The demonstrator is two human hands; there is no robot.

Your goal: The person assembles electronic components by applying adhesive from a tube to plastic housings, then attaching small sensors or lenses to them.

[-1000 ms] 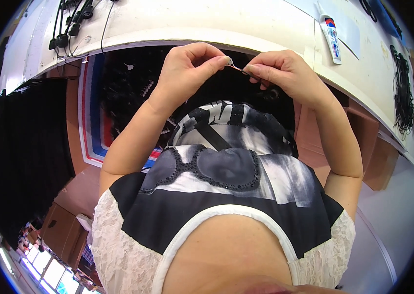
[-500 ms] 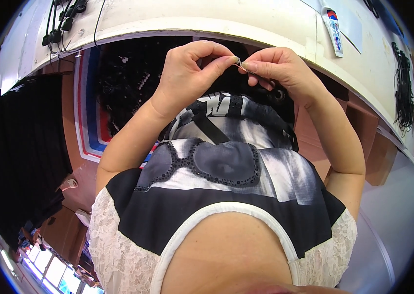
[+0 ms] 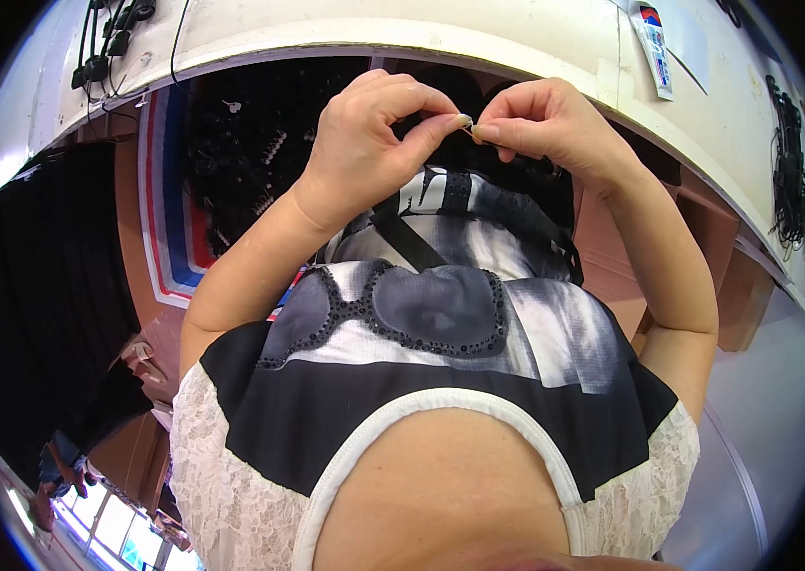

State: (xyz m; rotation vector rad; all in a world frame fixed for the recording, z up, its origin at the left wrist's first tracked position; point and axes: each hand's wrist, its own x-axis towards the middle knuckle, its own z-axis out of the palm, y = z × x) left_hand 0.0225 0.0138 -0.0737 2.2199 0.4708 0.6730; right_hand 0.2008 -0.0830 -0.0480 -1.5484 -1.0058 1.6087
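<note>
My left hand (image 3: 374, 128) and my right hand (image 3: 555, 124) are raised in front of me, fingertips close together near the table's front edge. Thumb and forefinger of each are pinched on a small, thin, light-coloured piece (image 3: 471, 127) that looks like a bit of wire or a tie. It is too small to tell its exact kind. Below the hands lies a mass of black items (image 3: 250, 143), some with pale ties, in a red, white and blue striped bag (image 3: 157, 190).
A white table (image 3: 326, 29) curves across the far side. On it are black cables (image 3: 112, 43) at left, a white tube (image 3: 652, 52) at right and a black cable bundle (image 3: 787, 162) at its right end. Cardboard boxes (image 3: 707, 238) stand under the right side; black cloth (image 3: 31, 305) hangs at left.
My hands have risen slightly. The right hand's other fingers have curled in, and the small piece between the fingertips has turned. The striped bag has shifted slightly left in view.
</note>
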